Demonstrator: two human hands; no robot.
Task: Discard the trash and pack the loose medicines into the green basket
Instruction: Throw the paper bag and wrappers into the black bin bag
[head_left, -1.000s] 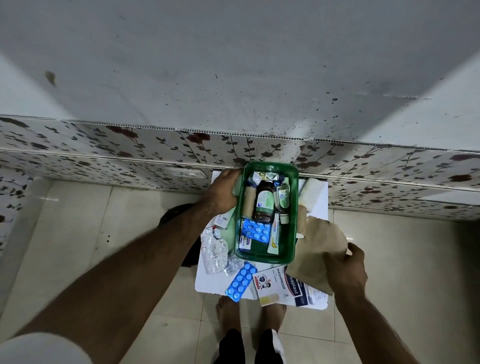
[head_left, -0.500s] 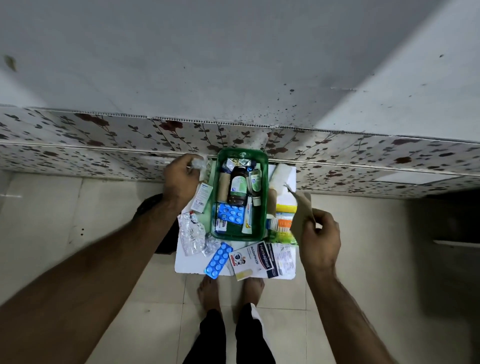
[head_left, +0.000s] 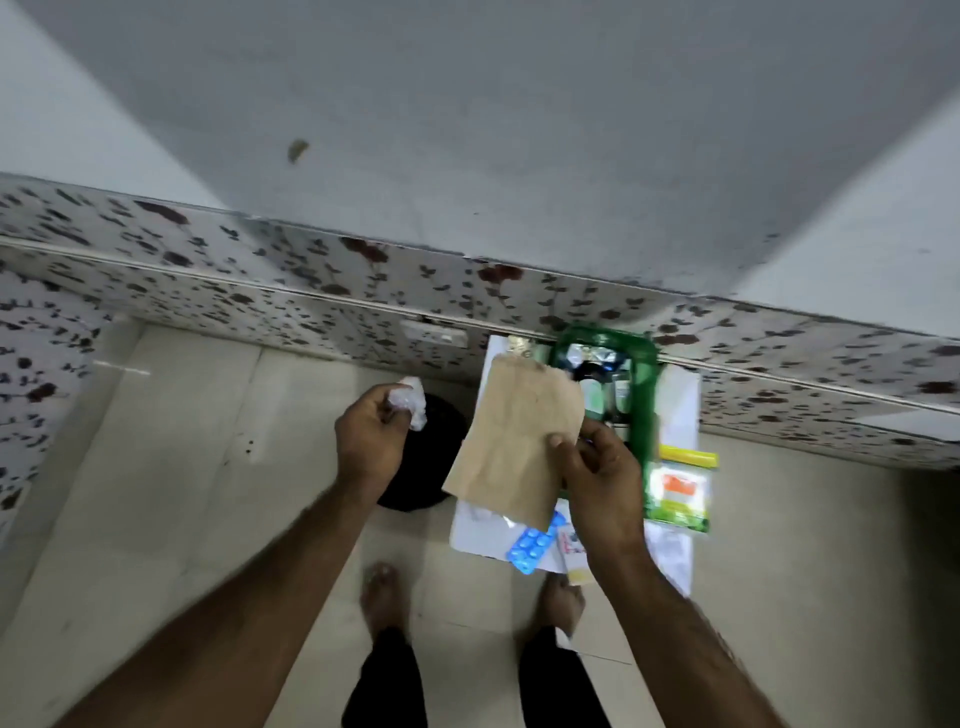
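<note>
My left hand (head_left: 371, 436) is closed on a crumpled clear wrapper (head_left: 410, 399) and hovers over a black bin (head_left: 431, 457) on the floor. In my right hand (head_left: 597, 467) a flat brown paper bag (head_left: 511, 441) is pinched by its right edge; it hangs over the white table (head_left: 478, 535) and hides the table's left part. The green basket (head_left: 644, 415) stands at the table's back with bottles and foil strips inside. A blue blister strip (head_left: 530, 545) lies near the front edge.
A yellow box (head_left: 688, 457) and a green-and-white sachet (head_left: 678, 493) lie to the right of the basket, and a printed leaflet (head_left: 670, 556) lies in front of them. Floral tiled wall runs behind the table. My bare feet (head_left: 382, 592) stand on the pale floor tiles.
My left hand left the basket's side, picked up the clear wrapper and moved left over the bin. My right hand swung the brown bag leftward across the table. The view shifted left.
</note>
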